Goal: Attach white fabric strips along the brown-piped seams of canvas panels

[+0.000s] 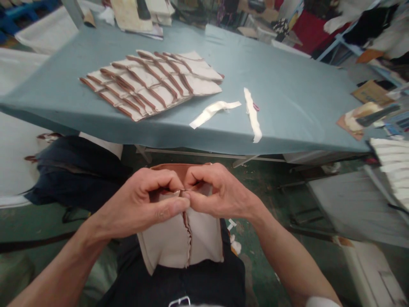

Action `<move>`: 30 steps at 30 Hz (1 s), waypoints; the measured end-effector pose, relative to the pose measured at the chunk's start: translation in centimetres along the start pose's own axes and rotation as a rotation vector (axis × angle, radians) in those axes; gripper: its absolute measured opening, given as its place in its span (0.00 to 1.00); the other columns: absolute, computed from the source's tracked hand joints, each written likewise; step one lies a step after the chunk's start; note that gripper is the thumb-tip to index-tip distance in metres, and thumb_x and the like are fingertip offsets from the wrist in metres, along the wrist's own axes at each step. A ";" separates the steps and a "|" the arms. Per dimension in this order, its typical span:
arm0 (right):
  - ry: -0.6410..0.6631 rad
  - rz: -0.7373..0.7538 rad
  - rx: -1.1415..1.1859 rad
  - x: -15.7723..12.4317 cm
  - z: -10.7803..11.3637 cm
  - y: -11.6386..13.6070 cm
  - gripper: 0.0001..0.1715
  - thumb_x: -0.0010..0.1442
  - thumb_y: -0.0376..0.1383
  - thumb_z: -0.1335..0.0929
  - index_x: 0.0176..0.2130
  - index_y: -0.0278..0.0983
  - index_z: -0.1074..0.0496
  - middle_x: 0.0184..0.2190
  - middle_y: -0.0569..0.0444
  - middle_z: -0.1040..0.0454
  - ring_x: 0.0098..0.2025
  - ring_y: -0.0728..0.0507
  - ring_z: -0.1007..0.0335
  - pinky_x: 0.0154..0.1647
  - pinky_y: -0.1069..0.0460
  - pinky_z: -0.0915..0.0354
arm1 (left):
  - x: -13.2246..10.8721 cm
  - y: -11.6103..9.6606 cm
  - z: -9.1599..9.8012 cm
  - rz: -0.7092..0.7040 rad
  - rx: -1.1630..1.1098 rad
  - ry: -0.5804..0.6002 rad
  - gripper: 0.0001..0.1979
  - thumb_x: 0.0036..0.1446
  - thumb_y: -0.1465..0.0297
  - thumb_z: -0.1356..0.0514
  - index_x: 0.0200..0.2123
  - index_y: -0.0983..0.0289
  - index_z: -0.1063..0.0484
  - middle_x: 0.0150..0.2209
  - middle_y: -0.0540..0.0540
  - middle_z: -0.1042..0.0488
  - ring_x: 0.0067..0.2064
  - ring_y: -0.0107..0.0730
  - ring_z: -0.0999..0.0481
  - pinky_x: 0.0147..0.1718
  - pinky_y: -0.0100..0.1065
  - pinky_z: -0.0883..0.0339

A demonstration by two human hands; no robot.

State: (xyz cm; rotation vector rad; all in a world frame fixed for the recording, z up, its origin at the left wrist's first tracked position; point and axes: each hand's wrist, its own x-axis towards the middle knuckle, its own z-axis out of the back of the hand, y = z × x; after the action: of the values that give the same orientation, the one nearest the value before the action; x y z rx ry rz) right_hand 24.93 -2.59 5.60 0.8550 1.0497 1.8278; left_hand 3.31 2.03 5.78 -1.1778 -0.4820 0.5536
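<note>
A cream fabric piece with brown edging point(162, 245), like a sewn pouch or bag panel, rests on my lap. A gathered seam with brown fabric showing runs down its middle. My left hand point(153, 204) pinches the top end of that seam between thumb and forefinger. Opposite it, my right hand point(212, 192) pinches the same spot, with the fingertips of both hands nearly touching. Behind the hands a brown part of the piece point(179, 169) shows. Whatever lies right between the fingertips is too small to make out.
On the blue-covered table point(281, 106) ahead lie overlapping rows of similar cream pieces with brown edges point(153, 85). Two pale strips, a left one point(214, 111) and a right one point(252, 117), lie near the front edge. A dark blue bag point(76, 170) stands at left.
</note>
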 end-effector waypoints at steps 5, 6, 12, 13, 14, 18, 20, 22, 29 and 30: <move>0.064 -0.009 0.041 -0.4 0.4 0.2 0.18 0.69 0.42 0.28 0.31 0.37 0.31 0.27 0.61 0.31 0.29 0.52 0.39 0.32 0.55 0.46 | -0.4 0.3 0.8 -0.029 -0.019 0.097 0.14 0.69 0.66 0.37 0.29 0.64 0.24 0.24 0.45 0.29 0.25 0.23 0.34 0.24 0.22 0.38; 0.078 -0.008 0.054 -0.5 0.5 0.2 0.18 0.70 0.43 0.28 0.32 0.37 0.30 0.28 0.60 0.29 0.29 0.52 0.37 0.33 0.55 0.44 | -0.5 0.3 1.0 -0.045 0.005 0.117 0.13 0.70 0.67 0.37 0.31 0.64 0.23 0.26 0.46 0.26 0.27 0.24 0.31 0.26 0.22 0.36; 0.106 0.024 -0.087 -0.8 0.6 1.4 0.13 0.70 0.42 0.29 0.36 0.37 0.28 0.31 0.59 0.25 0.32 0.50 0.31 0.36 0.54 0.42 | -1.3 -0.9 2.0 -0.103 0.162 0.182 0.12 0.74 0.68 0.41 0.38 0.62 0.20 0.32 0.48 0.19 0.32 0.25 0.22 0.33 0.22 0.31; 0.093 0.026 -0.159 -0.8 0.5 1.8 0.11 0.69 0.41 0.30 0.36 0.37 0.28 0.31 0.58 0.24 0.32 0.50 0.31 0.37 0.53 0.42 | -1.4 -1.1 2.1 -0.109 0.181 0.172 0.11 0.74 0.69 0.41 0.39 0.62 0.19 0.32 0.47 0.19 0.32 0.25 0.22 0.32 0.21 0.31; 0.079 0.031 -0.236 -0.7 0.3 2.2 0.10 0.67 0.40 0.31 0.36 0.37 0.28 0.31 0.57 0.24 0.32 0.49 0.30 0.37 0.52 0.43 | -1.5 -1.3 2.2 -0.116 0.197 0.161 0.10 0.74 0.69 0.40 0.39 0.61 0.19 0.32 0.46 0.19 0.31 0.24 0.22 0.32 0.21 0.32; 0.035 0.073 -0.497 -0.3 0.0 3.3 0.08 0.63 0.39 0.33 0.33 0.37 0.30 0.27 0.55 0.25 0.30 0.47 0.34 0.35 0.50 0.47 | -1.6 -1.9 2.2 -0.147 0.288 0.068 0.09 0.72 0.70 0.39 0.38 0.60 0.19 0.34 0.46 0.17 0.33 0.23 0.21 0.35 0.21 0.31; 0.033 0.079 -0.530 0.1 0.0 3.4 0.08 0.63 0.38 0.34 0.32 0.38 0.32 0.27 0.56 0.26 0.30 0.47 0.36 0.34 0.50 0.50 | -1.6 -2.1 2.2 -0.153 0.353 0.009 0.08 0.70 0.71 0.39 0.37 0.60 0.20 0.34 0.46 0.17 0.32 0.24 0.21 0.33 0.22 0.32; 0.056 0.063 -0.496 0.6 0.1 3.3 0.07 0.62 0.36 0.34 0.31 0.39 0.34 0.25 0.58 0.29 0.29 0.48 0.38 0.33 0.51 0.51 | -1.6 -2.2 2.2 -0.159 0.412 -0.030 0.08 0.68 0.72 0.40 0.35 0.60 0.22 0.31 0.45 0.20 0.28 0.23 0.24 0.29 0.23 0.35; 0.139 -0.027 -0.183 1.5 0.8 3.5 0.09 0.59 0.33 0.33 0.29 0.40 0.39 0.23 0.64 0.39 0.26 0.52 0.48 0.30 0.53 0.52 | -2.3 -1.9 2.8 -0.295 0.566 -0.008 0.06 0.70 0.73 0.41 0.40 0.58 0.25 0.38 0.49 0.17 0.37 0.29 0.18 0.34 0.26 0.30; 0.141 -0.039 -0.131 1.5 0.9 3.5 0.09 0.58 0.32 0.33 0.29 0.40 0.38 0.23 0.65 0.39 0.26 0.52 0.48 0.30 0.53 0.51 | -2.5 -1.7 2.8 -0.331 0.572 0.004 0.07 0.71 0.74 0.42 0.41 0.58 0.26 0.40 0.51 0.17 0.39 0.31 0.17 0.35 0.26 0.29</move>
State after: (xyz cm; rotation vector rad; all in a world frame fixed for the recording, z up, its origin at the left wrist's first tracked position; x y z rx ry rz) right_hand 23.88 -1.99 9.35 0.6314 1.0135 1.9224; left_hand -0.08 1.98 8.07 -0.5379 -0.4628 0.3651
